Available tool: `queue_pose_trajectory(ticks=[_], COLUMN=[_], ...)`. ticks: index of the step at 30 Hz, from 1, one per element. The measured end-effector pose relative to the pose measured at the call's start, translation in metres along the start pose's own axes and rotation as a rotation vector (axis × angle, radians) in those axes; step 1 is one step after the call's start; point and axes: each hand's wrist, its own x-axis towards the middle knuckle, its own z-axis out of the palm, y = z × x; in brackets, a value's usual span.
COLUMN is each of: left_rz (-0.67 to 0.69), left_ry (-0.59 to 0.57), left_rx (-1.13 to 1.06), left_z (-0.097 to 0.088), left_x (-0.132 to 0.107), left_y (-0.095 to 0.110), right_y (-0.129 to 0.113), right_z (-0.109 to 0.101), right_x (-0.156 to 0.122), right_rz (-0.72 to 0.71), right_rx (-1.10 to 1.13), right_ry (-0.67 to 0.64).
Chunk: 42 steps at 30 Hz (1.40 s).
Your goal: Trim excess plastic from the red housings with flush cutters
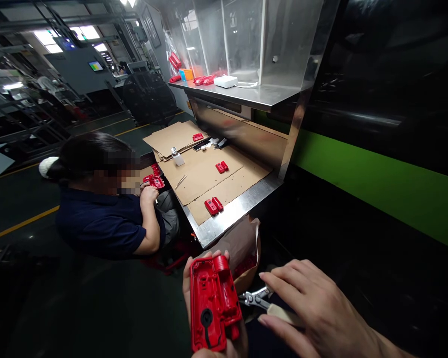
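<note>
My left hand (189,278) grips a red moulded plastic housing (212,303) from behind, at the bottom centre of the view. My right hand (313,311) lies beside it on the right, fingers curled over the pale handles of small metal cutting pliers (257,298), whose jaws point at the housing's right edge. Behind the housing stands a brown paper bag (246,248) with red parts inside.
A steel bench (224,219) covered in cardboard carries pairs of red parts (213,205) (221,166), a small white bottle (177,157) and tweezers (180,181). A seated co-worker (104,209) at the bench's left holds red parts. An upper shelf (254,94) holds a white box (225,80).
</note>
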Motion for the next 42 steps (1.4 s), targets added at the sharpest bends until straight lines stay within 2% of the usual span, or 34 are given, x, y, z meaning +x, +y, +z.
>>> queue_pose_trajectory(ticks=[2, 4, 6, 10, 15, 23, 29, 33, 39, 42], left_rz=[-0.033, -0.149, -0.265, -0.48, -0.676, -0.689, -0.66, -0.718, -0.709, -0.713], left_ry=[0.018, -0.01, -0.04, -0.154, -0.36, -0.466, -0.454, -0.484, -0.549, -0.543], left_rx=[-0.048, -0.121, -0.183, -0.393, -0.633, -0.67, -0.557, -0.659, -0.738, -0.744], left_z=[0.0, -0.005, -0.013, -0.023, -0.018, -0.007, -0.011, -0.01, -0.007, -0.008], left_x=[0.001, 0.002, 0.004, 0.009, 0.014, 0.018, 0.021, 0.023, 0.027, 0.03], left_y=[0.001, 0.001, 0.002, 0.005, 0.012, 0.015, 0.016, 0.015, 0.014, 0.015], right_y=[0.004, 0.009, 0.014, 0.02, 0.02, 0.017, 0.018, 0.019, 0.022, 0.026], right_z=[0.003, 0.006, 0.008, 0.005, -0.002, -0.009, -0.009, -0.008, -0.007, -0.007], right_x=[0.0, 0.001, 0.003, 0.004, 0.002, 0.004, 0.006, 0.008, 0.014, 0.018], right_rz=[0.072, 0.119, 0.094, -0.017, -0.062, -0.122, -0.127, -0.128, -0.175, -0.195], right_rx=[0.107, 0.238, 0.291, 0.204, 0.187, 0.148, 0.147, 0.157, 0.168, 0.182], right_ry=[-0.011, -0.011, 0.0, -0.022, -0.056, -0.059, -0.052, -0.052, -0.026, -0.041])
